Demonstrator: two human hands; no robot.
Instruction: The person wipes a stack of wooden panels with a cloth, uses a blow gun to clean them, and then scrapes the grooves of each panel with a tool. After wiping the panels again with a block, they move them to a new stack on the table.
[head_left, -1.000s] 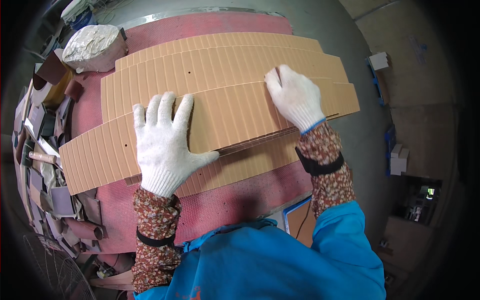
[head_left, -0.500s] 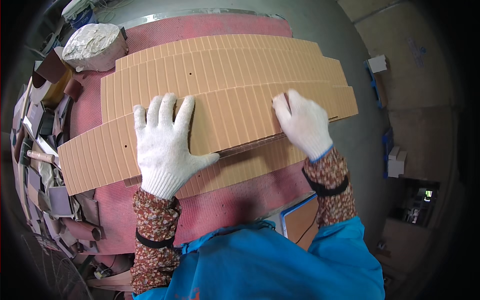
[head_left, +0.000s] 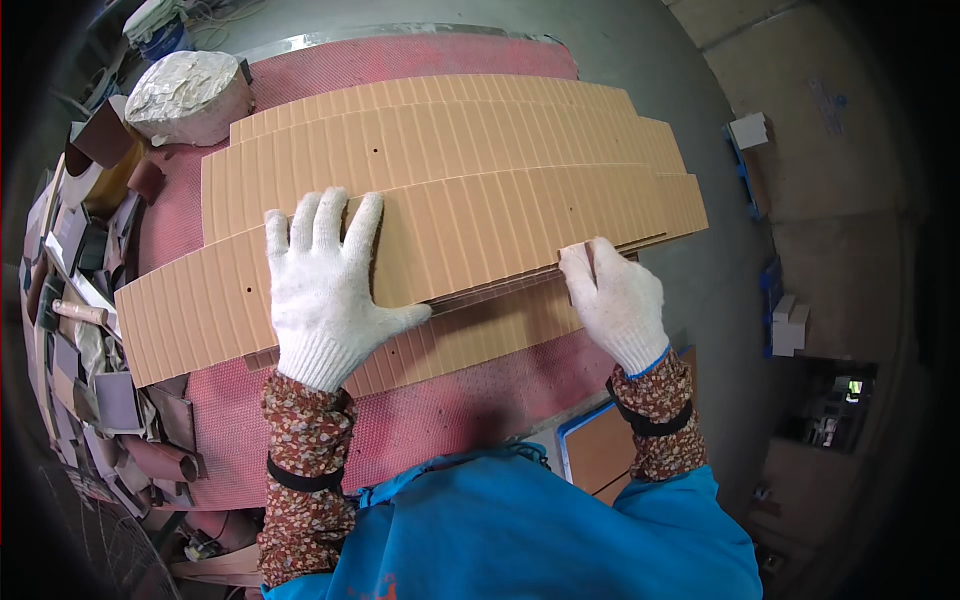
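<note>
Long tan boards (head_left: 470, 210) with evenly spaced crosswise lines and small dark holes lie overlapped in a stack. My left hand (head_left: 325, 280), in a white knitted glove, presses flat on the top board with its fingers spread. At the near edge of that board, right of centre, my gloved right hand (head_left: 620, 305) is closed, thumb against fingers. A small tan piece (head_left: 573, 252) shows at its fingertips, touching the board's edge; its kind is hard to make out. Below the top board, another tan board (head_left: 530, 318) sticks out toward me.
The boards rest on a table with a pink textured cover (head_left: 480, 400). Scraps and curled brown sheets (head_left: 165, 460) crowd the left side. A wrapped round bundle (head_left: 190, 97) sits at the far left corner. Near my right elbow is a blue-edged brown panel (head_left: 600, 450).
My right hand has moved from the face of the top board toward me, down to its near edge. My left hand stays spread in place. The boards have hardly shifted.
</note>
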